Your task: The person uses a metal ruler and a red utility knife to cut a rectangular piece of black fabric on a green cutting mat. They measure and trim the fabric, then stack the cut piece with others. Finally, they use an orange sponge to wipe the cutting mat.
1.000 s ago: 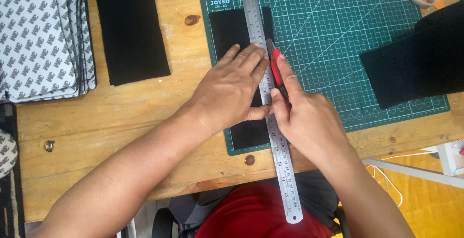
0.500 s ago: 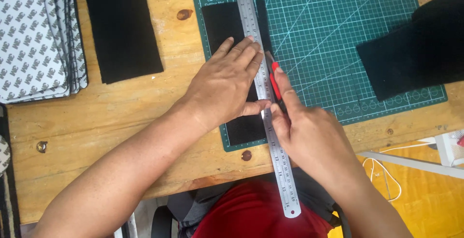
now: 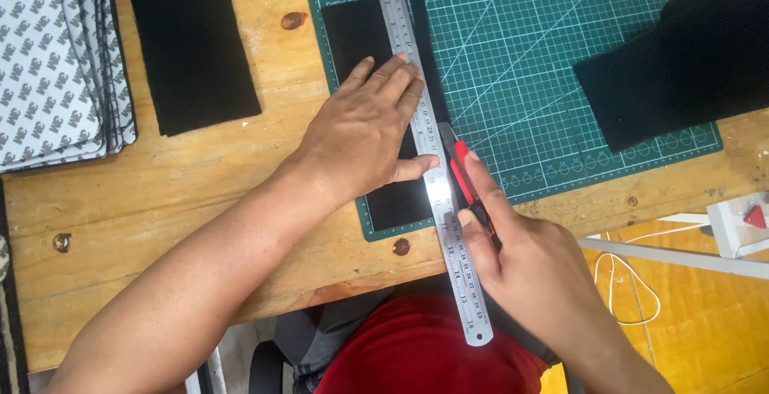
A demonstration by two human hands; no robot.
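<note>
Red-and-black utility knife (image 3: 463,182) sits in the right hand's (image 3: 525,262) grip: fingers curled tight round the handle, index finger laid along the top, blade tip down at the right edge of the steel ruler (image 3: 431,154). Blade contact w/ the material is too small to confirm. Left hand (image 3: 364,134) is spread flat, fingers fanned, palm on the black sheet (image 3: 364,58) and fingertips (image 3: 404,82) pressing the ruler's left half, thumb tucked against the ruler near the knife.

The black sheet lies on the green cutting mat (image 3: 553,50), under the ruler; a thin black strip shows just right of the ruler's edge. Ruler runs slightly diagonal, far end near the mat's top edge, near end overhanging the bench (image 3: 200,202) toward the person's red shirt.

To do this cut well, judging from the setup: keep downward pressure on the ruler even along its length so it doesn't pivot; keep left fingertips behind the cutting edge, esp. the thumb, which is close to the blade; hold the blade flush to the steel edge at a low angle; light repeated passes likely beat one hard pull. Risk: the ruler skids on the black sheet.

Around: another black sheet piece (image 3: 188,42) lies on the bench left of the mat, a patterned grey stack (image 3: 56,58) at far left, a larger black piece (image 3: 681,58) over the mat's right corner.
</note>
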